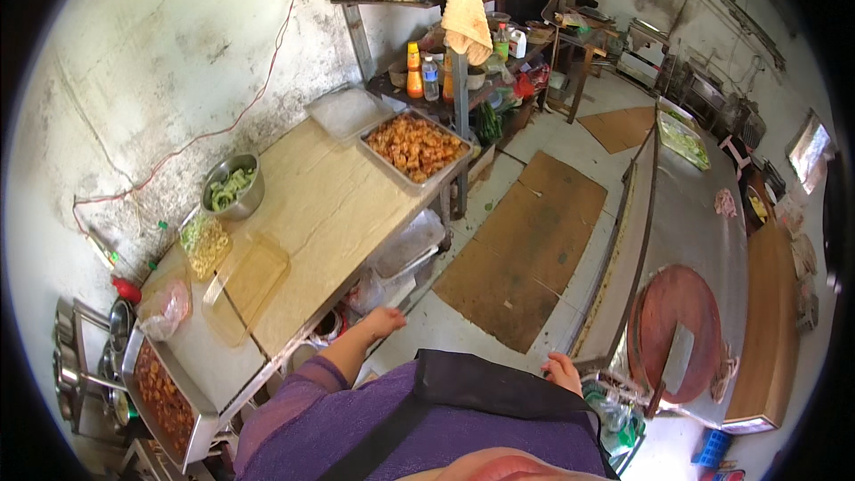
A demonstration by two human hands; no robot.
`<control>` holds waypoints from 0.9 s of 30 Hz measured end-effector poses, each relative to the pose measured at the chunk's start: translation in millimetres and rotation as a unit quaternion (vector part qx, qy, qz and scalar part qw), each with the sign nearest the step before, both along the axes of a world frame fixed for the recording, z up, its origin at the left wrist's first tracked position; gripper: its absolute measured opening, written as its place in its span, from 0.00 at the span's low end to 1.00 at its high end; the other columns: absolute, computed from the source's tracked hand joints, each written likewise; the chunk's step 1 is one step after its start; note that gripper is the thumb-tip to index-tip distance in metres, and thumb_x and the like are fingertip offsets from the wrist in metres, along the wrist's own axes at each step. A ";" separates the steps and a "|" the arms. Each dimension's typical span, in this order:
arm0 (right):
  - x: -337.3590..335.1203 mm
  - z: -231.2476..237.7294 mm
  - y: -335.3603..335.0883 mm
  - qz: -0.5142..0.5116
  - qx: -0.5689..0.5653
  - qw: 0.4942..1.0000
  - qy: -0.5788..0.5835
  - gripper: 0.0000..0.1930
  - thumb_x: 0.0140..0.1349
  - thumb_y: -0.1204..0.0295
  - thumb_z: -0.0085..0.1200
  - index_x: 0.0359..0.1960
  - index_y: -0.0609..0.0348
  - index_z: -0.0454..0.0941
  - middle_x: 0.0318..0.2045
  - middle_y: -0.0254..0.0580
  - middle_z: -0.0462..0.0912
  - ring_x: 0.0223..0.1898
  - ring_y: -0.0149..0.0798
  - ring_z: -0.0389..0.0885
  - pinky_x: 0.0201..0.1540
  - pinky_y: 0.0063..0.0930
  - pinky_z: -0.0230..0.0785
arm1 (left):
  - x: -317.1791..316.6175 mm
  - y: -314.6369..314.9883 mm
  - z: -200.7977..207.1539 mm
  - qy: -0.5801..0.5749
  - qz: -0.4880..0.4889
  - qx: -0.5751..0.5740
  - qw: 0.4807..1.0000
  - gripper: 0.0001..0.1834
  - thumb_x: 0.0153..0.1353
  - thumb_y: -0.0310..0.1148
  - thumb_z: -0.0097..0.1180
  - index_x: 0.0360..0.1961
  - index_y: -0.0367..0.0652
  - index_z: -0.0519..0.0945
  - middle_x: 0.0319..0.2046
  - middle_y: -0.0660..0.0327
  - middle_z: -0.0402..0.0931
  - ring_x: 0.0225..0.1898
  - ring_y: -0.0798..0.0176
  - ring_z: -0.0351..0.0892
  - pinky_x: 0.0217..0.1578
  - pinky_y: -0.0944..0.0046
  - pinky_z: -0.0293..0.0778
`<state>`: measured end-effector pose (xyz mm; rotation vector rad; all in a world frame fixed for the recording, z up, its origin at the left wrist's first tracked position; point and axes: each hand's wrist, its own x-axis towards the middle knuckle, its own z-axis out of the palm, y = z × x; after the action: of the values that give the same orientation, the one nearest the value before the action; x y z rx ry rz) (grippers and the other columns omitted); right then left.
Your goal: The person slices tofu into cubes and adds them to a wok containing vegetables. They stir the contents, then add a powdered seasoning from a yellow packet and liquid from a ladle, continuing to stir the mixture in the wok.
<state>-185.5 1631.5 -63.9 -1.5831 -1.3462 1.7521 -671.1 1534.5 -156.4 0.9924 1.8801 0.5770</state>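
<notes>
My left hand hangs beside the front edge of the left worktable, over the floor. Its fingers are loosely bent and nothing shows in them. My right hand is low in front of my body, left of the steel counter, its fingers slightly curled and apart, with nothing visible in them. On the left table stand a metal tray of browned, sauced food pieces, a steel bowl of cut green vegetable, and a clear container of pale shreds. A cleaver lies on the round chopping board at right.
A deep tray of reddish-brown stew sits at the near left. Flattened cardboard covers the aisle floor between table and steel counter. A shelf post rises at the table's far end, with a tan cloth hanging above.
</notes>
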 end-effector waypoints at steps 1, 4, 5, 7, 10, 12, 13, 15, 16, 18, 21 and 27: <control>-1.4 6.8 16.1 -0.020 0.023 0.999 0.042 0.19 0.68 0.64 0.47 0.57 0.57 0.68 0.38 0.37 0.81 0.20 0.29 0.76 0.21 0.21 0.66 | -7.3 45.4 20.9 -0.017 -0.031 0.060 0.998 0.12 0.60 0.38 0.59 0.33 0.40 0.85 0.30 0.63 0.83 0.34 0.67 0.79 0.40 0.65 0.74; -3.0 12.1 75.2 -0.071 0.036 0.996 0.047 0.18 0.68 0.65 0.46 0.57 0.58 0.68 0.38 0.36 0.80 0.19 0.30 0.76 0.21 0.21 0.66 | -21.7 164.6 79.6 -0.148 -0.007 0.152 0.977 0.17 0.64 0.41 0.55 0.27 0.39 0.83 0.27 0.63 0.82 0.33 0.69 0.78 0.40 0.67 0.74; -4.4 9.2 102.0 -0.083 0.041 0.994 0.064 0.18 0.68 0.65 0.45 0.57 0.59 0.68 0.37 0.36 0.80 0.19 0.30 0.77 0.21 0.21 0.65 | -31.5 197.1 98.8 -0.134 -0.026 0.176 0.975 0.17 0.65 0.41 0.54 0.27 0.38 0.83 0.28 0.63 0.82 0.33 0.69 0.78 0.40 0.67 0.73; -3.0 3.3 155.4 -0.105 0.054 0.990 0.077 0.18 0.68 0.65 0.45 0.56 0.60 0.69 0.37 0.35 0.80 0.19 0.30 0.77 0.22 0.21 0.64 | -46.4 249.6 132.6 -0.126 -0.018 0.227 0.966 0.17 0.67 0.40 0.53 0.30 0.37 0.83 0.29 0.64 0.82 0.35 0.69 0.77 0.42 0.68 0.73; -10.1 6.5 264.5 -0.075 0.070 0.993 0.066 0.18 0.69 0.64 0.44 0.56 0.60 0.69 0.36 0.35 0.79 0.19 0.31 0.78 0.23 0.21 0.62 | -61.0 300.2 181.9 -0.068 0.086 0.269 0.957 0.15 0.67 0.39 0.53 0.37 0.37 0.83 0.33 0.63 0.82 0.37 0.69 0.78 0.44 0.67 0.73; -21.6 21.8 344.4 -0.047 0.072 0.992 0.096 0.18 0.69 0.65 0.44 0.56 0.60 0.69 0.37 0.36 0.79 0.19 0.32 0.78 0.23 0.21 0.62 | -69.3 325.7 215.7 -0.064 0.130 0.291 0.946 0.15 0.67 0.37 0.52 0.39 0.35 0.83 0.35 0.61 0.83 0.40 0.69 0.79 0.46 0.67 0.73; -30.3 31.1 382.3 -0.025 0.074 0.991 0.105 0.18 0.69 0.65 0.45 0.56 0.60 0.69 0.38 0.36 0.79 0.19 0.32 0.78 0.23 0.22 0.63 | -72.9 337.7 231.1 -0.042 0.138 0.300 0.943 0.14 0.67 0.37 0.51 0.39 0.37 0.83 0.38 0.61 0.83 0.41 0.68 0.78 0.46 0.67 0.71; -57.4 51.1 455.7 0.005 0.086 0.988 0.131 0.18 0.69 0.66 0.46 0.57 0.61 0.68 0.39 0.37 0.78 0.19 0.32 0.77 0.22 0.23 0.68 | -78.6 362.2 259.6 -0.017 0.151 0.317 0.936 0.14 0.67 0.37 0.50 0.38 0.38 0.83 0.42 0.60 0.83 0.44 0.68 0.77 0.47 0.67 0.70; -73.2 62.8 491.0 0.031 0.098 0.985 0.139 0.18 0.69 0.67 0.46 0.57 0.61 0.68 0.38 0.37 0.78 0.19 0.31 0.77 0.22 0.24 0.69 | -81.1 370.7 271.6 -0.017 0.156 0.323 0.933 0.14 0.67 0.37 0.49 0.38 0.38 0.83 0.43 0.59 0.82 0.45 0.67 0.77 0.47 0.67 0.70; -108.6 90.7 565.9 0.080 0.131 0.979 0.134 0.17 0.70 0.67 0.46 0.56 0.61 0.68 0.38 0.37 0.77 0.19 0.31 0.76 0.22 0.25 0.71 | -85.1 388.1 288.5 0.014 0.168 0.327 0.930 0.15 0.68 0.38 0.48 0.37 0.39 0.83 0.46 0.58 0.81 0.48 0.66 0.76 0.49 0.65 0.70; -172.8 138.9 662.5 0.165 0.200 0.952 0.160 0.17 0.70 0.67 0.46 0.56 0.61 0.68 0.37 0.37 0.76 0.20 0.29 0.75 0.23 0.23 0.69 | -94.5 411.0 301.8 -0.002 0.195 0.341 0.920 0.16 0.69 0.38 0.49 0.36 0.37 0.82 0.44 0.56 0.82 0.45 0.65 0.78 0.50 0.64 0.72; -299.9 253.2 791.8 0.268 0.419 0.854 0.154 0.15 0.66 0.70 0.47 0.53 0.59 0.69 0.37 0.37 0.74 0.27 0.28 0.75 0.34 0.24 0.69 | -128.0 474.3 300.0 0.000 0.173 0.246 0.954 0.12 0.67 0.34 0.53 0.37 0.34 0.81 0.37 0.57 0.83 0.38 0.65 0.81 0.45 0.65 0.75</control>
<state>-485.4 2423.2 189.3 -0.4504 -2.0929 1.2573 -799.1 2008.8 143.7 0.9661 1.9670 1.3013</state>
